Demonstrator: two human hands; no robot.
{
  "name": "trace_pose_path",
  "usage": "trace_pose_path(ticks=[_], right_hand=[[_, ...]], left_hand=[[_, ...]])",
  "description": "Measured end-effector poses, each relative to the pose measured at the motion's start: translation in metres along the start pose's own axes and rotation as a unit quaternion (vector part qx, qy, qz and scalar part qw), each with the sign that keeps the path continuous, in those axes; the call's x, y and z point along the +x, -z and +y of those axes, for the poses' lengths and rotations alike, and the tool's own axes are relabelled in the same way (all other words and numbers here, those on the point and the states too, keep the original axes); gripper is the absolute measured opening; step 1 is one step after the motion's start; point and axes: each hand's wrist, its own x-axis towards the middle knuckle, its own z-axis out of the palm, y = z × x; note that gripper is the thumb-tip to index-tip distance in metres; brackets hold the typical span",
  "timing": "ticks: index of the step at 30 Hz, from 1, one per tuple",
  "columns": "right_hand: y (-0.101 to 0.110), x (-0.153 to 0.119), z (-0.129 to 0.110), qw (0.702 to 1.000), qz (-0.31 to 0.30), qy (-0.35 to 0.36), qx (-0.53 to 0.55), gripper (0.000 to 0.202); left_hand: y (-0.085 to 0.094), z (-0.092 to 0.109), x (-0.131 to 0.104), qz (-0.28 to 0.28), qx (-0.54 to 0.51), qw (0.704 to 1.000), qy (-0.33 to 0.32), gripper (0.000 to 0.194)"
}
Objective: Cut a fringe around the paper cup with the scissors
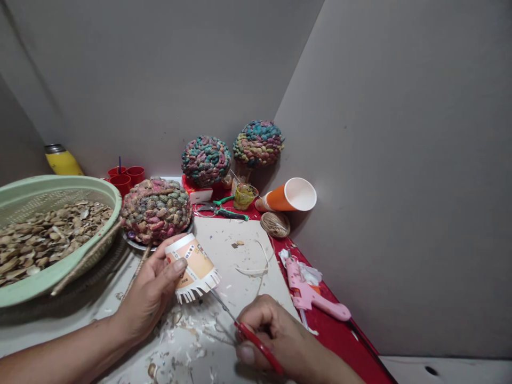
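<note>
My left hand (154,282) is closed around a printed paper cup (194,261), tilted with its fringed edge toward the lower right. Short slits run along that edge, leaving narrow paper strips. In my right hand (272,333) is a pair of scissors (256,341) with red handles. The blade tips reach the fringed edge of the cup; whether paper lies between them is too small to tell. Beneath both hands, paper scraps (180,341) are scattered over a pale board (228,248).
A green basket (118,202) of dry shells stands left. Behind are colored, shell-covered balls (206,160), red cups (120,184) and green-handled pliers (232,214). Stacked orange paper cups (280,197), a twine roll (276,224) and a pink glue gun (306,293) lie right, near the grey wall (400,160).
</note>
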Motion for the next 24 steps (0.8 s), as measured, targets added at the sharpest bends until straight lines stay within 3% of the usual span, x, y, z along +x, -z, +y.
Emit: trace_pose_path(ticks=[16,24], right_hand=[[-0.0005,0.0004,-0.0076,1.0,-0.012,0.005,-0.019,0.076],[-0.0021,-0.0001,-0.0052,1.0,-0.007,0.011,0.026,0.075]], left_hand=[[-0.0026,0.001,0.0017,0.008,0.001,1.0,0.009,0.051],[0.0,-0.0006,0.001,0.013,0.001,1.0,0.015,0.051]])
